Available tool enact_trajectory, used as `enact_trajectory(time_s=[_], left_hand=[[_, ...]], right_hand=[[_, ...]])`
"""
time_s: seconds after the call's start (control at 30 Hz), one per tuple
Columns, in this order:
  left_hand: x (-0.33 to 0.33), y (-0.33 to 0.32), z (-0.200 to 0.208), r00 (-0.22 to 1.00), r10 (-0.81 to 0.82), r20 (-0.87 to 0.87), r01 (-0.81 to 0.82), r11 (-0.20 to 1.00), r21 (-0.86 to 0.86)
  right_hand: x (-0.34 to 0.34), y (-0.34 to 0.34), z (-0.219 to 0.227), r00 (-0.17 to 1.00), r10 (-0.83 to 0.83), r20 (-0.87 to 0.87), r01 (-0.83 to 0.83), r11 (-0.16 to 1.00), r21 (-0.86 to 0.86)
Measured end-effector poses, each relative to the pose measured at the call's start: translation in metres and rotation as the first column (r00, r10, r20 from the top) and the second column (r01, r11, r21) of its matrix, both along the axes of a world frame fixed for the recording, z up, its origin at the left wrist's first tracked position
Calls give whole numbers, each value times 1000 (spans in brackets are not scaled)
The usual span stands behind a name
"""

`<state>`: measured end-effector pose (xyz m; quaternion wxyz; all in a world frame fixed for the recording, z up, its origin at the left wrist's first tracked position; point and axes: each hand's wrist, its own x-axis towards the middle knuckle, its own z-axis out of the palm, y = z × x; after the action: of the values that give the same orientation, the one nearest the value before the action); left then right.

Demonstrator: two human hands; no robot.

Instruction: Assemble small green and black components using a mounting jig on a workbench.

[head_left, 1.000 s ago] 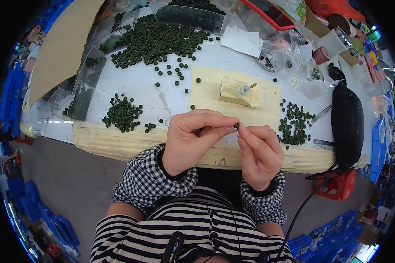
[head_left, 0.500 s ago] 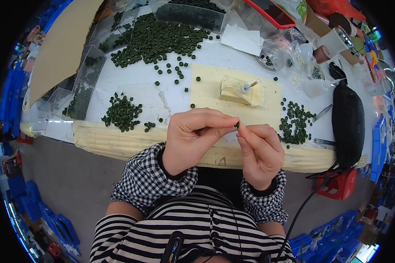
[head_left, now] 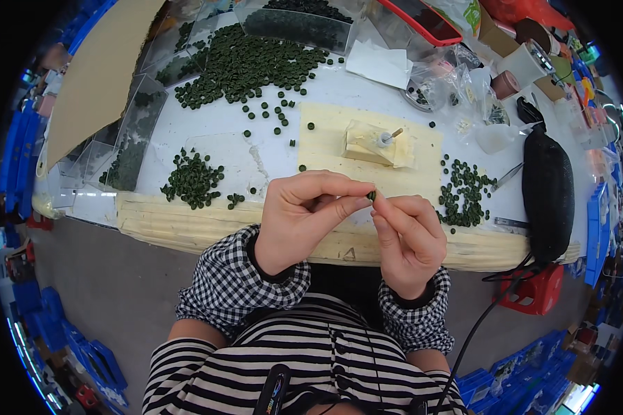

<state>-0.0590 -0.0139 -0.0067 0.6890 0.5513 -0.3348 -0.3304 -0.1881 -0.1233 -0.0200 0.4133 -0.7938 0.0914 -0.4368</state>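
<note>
Between the thumb and forefinger of my left hand (head_left: 304,214) is a small dark green round piece (head_left: 372,196), pinched at its edge. My right hand (head_left: 412,242) meets it from the other side, its forefinger tip against the piece and its fingers curled in. Whatever the right fingers hold, if anything, is too small to make out. Both hands are above the padded front edge of the table. Beyond them stands a block wrapped in pale yellow material (head_left: 374,144), with a thin stick (head_left: 396,133) rising from a white collar.
A small heap of green pieces (head_left: 192,180) lies at left, another scatter (head_left: 465,194) at right. A large pile (head_left: 249,62) spreads at the back by clear trays (head_left: 140,131). Tweezers (head_left: 509,175), a black pouch (head_left: 548,197) and a red-cased phone (head_left: 422,21) also lie on the table.
The green piece has turned slightly between the fingertips and shows more of its face. The hands have barely moved, and the whole view has shifted a little.
</note>
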Motion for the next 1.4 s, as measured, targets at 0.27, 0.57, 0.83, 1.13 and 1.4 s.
enact_trajectory(time_s=[0.27,0.57,0.83,1.13,1.4], left_hand=[[17,8,13,776,69,627,-236,954,186],[41,18,17,606,1,796,-355,896,269],[54,44,29,881,313,-354,-333,943,4],[43,42,27,276,-232,-933,-279,910,-308],[15,10,-6,452,-474,-756,182,878,-442]], right_hand=[[-1,2,-1,998,-68,-11,68,997,20],[0,2,-4,996,-84,-10,84,996,35],[0,3,-4,996,-87,-35,88,996,30],[2,-2,9,984,-154,-86,158,987,30],[22,-42,43,947,-285,-149,240,935,-260]])
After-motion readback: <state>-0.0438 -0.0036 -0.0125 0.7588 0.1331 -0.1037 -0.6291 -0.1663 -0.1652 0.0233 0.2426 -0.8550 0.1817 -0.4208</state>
